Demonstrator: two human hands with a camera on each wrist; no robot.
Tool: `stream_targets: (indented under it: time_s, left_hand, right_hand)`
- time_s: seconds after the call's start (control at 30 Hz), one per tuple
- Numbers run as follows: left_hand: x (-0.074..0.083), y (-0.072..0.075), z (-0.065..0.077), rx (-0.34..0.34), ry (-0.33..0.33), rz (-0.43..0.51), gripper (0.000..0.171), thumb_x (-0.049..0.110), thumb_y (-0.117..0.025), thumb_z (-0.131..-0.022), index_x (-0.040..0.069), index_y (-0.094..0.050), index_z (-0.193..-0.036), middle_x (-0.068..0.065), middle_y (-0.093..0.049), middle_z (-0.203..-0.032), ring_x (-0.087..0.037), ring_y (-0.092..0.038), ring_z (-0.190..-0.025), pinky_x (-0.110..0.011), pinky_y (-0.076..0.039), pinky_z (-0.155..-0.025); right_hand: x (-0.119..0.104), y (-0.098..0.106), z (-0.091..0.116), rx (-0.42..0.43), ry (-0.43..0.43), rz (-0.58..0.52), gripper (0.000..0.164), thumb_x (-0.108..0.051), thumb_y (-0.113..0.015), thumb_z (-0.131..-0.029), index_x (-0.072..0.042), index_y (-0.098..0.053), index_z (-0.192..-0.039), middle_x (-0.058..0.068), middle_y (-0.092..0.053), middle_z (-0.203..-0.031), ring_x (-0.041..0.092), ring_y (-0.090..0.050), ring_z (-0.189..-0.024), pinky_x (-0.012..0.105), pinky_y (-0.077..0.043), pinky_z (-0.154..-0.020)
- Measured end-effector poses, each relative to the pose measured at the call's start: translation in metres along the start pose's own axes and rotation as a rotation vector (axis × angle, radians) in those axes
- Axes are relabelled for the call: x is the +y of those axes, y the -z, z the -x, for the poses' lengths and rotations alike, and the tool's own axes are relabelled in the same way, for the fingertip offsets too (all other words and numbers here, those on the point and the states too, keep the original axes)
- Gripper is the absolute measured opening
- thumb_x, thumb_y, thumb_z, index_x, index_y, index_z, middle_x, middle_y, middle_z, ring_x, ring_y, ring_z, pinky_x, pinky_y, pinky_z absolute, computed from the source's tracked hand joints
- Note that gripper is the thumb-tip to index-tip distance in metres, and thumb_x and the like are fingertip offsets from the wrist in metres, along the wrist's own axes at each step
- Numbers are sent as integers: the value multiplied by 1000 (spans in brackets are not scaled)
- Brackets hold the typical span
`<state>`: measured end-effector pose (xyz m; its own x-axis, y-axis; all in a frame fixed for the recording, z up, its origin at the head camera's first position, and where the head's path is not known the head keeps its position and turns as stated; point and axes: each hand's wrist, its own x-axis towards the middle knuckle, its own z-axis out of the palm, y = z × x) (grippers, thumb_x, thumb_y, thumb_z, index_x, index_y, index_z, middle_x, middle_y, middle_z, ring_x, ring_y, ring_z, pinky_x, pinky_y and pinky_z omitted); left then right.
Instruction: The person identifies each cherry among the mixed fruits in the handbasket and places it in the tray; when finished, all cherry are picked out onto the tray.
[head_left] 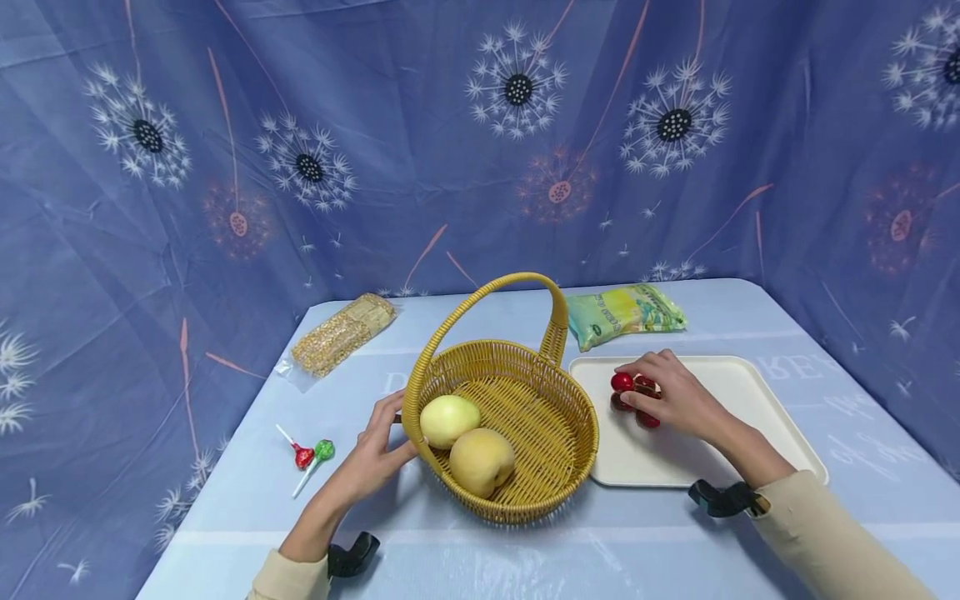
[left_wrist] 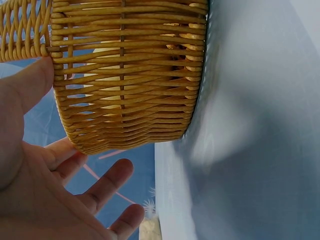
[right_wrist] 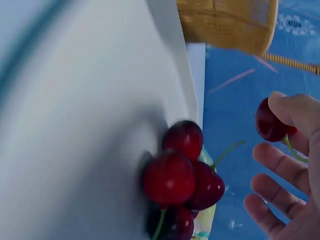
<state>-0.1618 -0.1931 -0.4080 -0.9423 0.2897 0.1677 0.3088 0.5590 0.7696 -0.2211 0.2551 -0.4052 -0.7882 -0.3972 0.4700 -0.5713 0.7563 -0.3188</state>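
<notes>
A yellow wicker basket (head_left: 517, 512) with an arched handle holds a pale green-yellow fruit (head_left: 450, 421) and a larger yellow-orange fruit (head_left: 482, 462). At the basket's left side, my left hand (head_left: 375, 458) touches the rim near the foot of the handle. In the left wrist view its thumb (left_wrist: 37, 82) rests against the rim, while other fingers extend loosely. My right hand (head_left: 675, 400) pinches a dark red cherry (right_wrist: 270, 120) with a green stem between thumb and finger, above the white tray (head_left: 720, 375). Several more cherries (right_wrist: 170, 177) lie clustered on that tray beside the hand.
Left of the basket lie a red lollipop (head_left: 303, 456) and a green lollipop (head_left: 324, 450). A clear bag of yellow kernels (head_left: 341, 337) sits at the back left. Behind the tray is a green-yellow packet (head_left: 626, 315). A blue patterned cloth (head_left: 420, 150) hangs behind the table.
</notes>
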Motion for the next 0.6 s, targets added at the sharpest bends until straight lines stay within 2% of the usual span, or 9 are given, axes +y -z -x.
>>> stream_targets:
  time_s: [0.17,0.27,0.37,0.47,0.6]
  left_hand:
    - [-1,0,0,3,-5,2,61,28,-65,-88,21,-36,-142,-7,-22,-154,-29,-41,-125,-68,-15,-99]
    - [-1,0,0,6,-10,1,60,28,-65,-88,22,-36,-141,-7,-23,-153,-28,-41,-125,-67,-16,-99]
    - [0,0,1,8,-8,-2,60,28,-65,-88,22,-36,-141,-6,-23,-153,-28,-41,-125,-67,-16,-99]
    - [0,0,1,2,-4,2,60,28,-65,-88,21,-36,-141,-6,-23,-153,-28,-41,-124,-66,-16,-98]
    - [0,0,0,-3,-2,5,61,26,-64,-89,20,-35,-142,-6,-22,-154,-28,-40,-125,-65,-16,-98]
  right_hand:
    - [17,1,-14,-37,-85,-3,31,-23,-70,-84,-10,-66,-112,8,-65,-103,20,-46,-94,42,-40,-77]
    - [27,0,-22,-95,-136,-16,31,-23,-68,-86,-8,-65,-113,12,-64,-104,27,-48,-99,49,-40,-83]
    - [35,-3,-29,-178,-172,-48,31,-23,-66,-87,-8,-65,-114,15,-65,-110,32,-49,-106,55,-35,-94]
    - [41,-5,-36,-261,-202,-86,31,-21,-64,-87,-9,-65,-116,13,-66,-112,31,-50,-106,52,-37,-93]
    - [47,-9,-42,-357,-221,-141,30,-19,-64,-87,-11,-65,-116,8,-68,-108,22,-52,-96,39,-42,-80]
